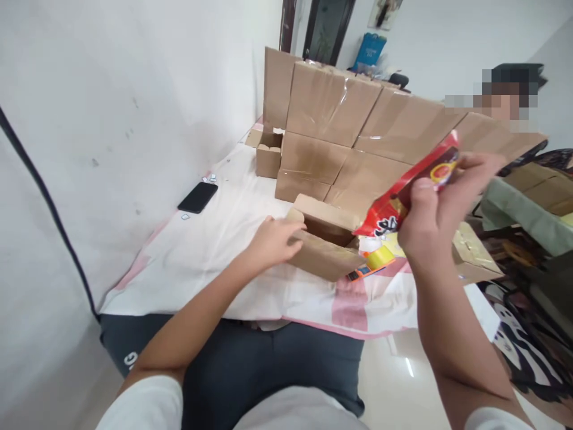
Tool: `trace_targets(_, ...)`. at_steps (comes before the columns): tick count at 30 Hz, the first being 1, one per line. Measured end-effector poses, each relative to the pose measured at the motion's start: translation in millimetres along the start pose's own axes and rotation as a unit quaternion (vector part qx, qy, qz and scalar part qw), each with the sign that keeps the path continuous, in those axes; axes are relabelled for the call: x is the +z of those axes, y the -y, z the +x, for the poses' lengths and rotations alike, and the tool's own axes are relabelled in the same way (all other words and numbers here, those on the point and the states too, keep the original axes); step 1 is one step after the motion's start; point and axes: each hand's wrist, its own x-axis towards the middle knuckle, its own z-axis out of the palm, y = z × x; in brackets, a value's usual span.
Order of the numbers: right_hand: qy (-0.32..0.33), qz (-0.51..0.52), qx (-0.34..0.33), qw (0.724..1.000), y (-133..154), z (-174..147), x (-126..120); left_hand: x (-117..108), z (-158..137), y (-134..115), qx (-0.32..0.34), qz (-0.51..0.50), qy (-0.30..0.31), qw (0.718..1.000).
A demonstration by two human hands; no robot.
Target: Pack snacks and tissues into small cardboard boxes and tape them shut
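The bare left arm reaches forward, its left hand [274,240] lying palm down with fingers curled loosely. The right forearm is raised upright, the right hand [436,209] higher than the left, fingers and thumb pinched closed.

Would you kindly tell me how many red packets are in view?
1: the red packet is in the right hand, above the open box that the left hand holds. Others may be hidden.

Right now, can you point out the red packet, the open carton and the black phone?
red packet [403,194], head view, on its red front face.
open carton [324,258], head view, on its near side wall.
black phone [197,197], head view, middle of its screen.
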Motion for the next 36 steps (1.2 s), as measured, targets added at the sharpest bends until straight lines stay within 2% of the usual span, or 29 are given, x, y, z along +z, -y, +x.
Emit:
trace_targets(1,0.004,0.002,-0.006,1.000,7,3,10,1,-5,-8,0.009,-0.004,0.005,1.000)
trace_targets(3,0.053,0.002,-0.009,0.999,16,4,27,0,-15,-15,0.068,-0.027,0.036,0.997)
trace_targets(6,0.171,0.015,0.004,0.985,11,-6,48,-6,-19,-3,0.142,-0.085,0.059,0.984)
trace_targets(10,0.354,0.005,0.009,0.935,-12,-25,60,3,-6,23,0.144,-0.079,0.057,0.985)
trace_targets(12,0.417,-0.028,0.004,0.908,-20,-31,59,14,-1,30,0.149,-0.047,0.070,0.985)
trace_targets(17,0.443,-0.102,-0.052,0.889,-16,-30,54,27,1,42,0.188,-0.026,0.046,0.981)
trace_targets(20,0.502,-0.126,-0.058,0.854,-11,-34,67,25,-2,45,0.208,-0.037,0.037,0.977)
trace_targets(23,0.563,-0.035,-0.027,0.826,-13,-47,92,21,-6,44,0.232,-0.056,0.040,0.970)
trace_targets(26,0.600,0.121,0.052,0.789,-15,-55,108,15,-10,48,0.231,-0.103,-0.005,0.967)
trace_targets(27,0.602,0.153,0.083,0.779,-15,-55,106,12,-11,51,0.225,-0.125,-0.031,0.966)
trace_targets(28,0.590,0.167,0.110,0.782,-15,-53,101,7,-13,56,0.218,-0.146,-0.058,0.963)
trace_targets(29,0.561,0.166,0.132,0.800,-16,-51,91,2,-15,61,0.213,-0.163,-0.081,0.960)
trace_targets(30,0.514,0.154,0.148,0.831,-17,-49,79,-4,-16,66,0.206,-0.175,-0.099,0.958)
trace_targets(32,0.384,0.098,0.166,0.903,-24,-51,53,-13,-19,74,0.174,-0.179,-0.129,0.960)
trace_targets(33,0.317,0.062,0.176,0.930,-31,-55,41,-16,-20,78,0.155,-0.169,-0.136,0.964)
trace_targets(34,0.264,0.030,0.196,0.944,-40,-63,32,-18,-20,80,0.141,-0.155,-0.128,0.969)
trace_targets(35,0.229,0.010,0.237,0.944,-49,-73,26,-18,-20,81,0.136,-0.139,-0.099,0.976)
trace_targets(36,0.215,0.007,0.301,0.929,-59,-85,23,-17,-20,81,0.137,-0.125,-0.054,0.981)
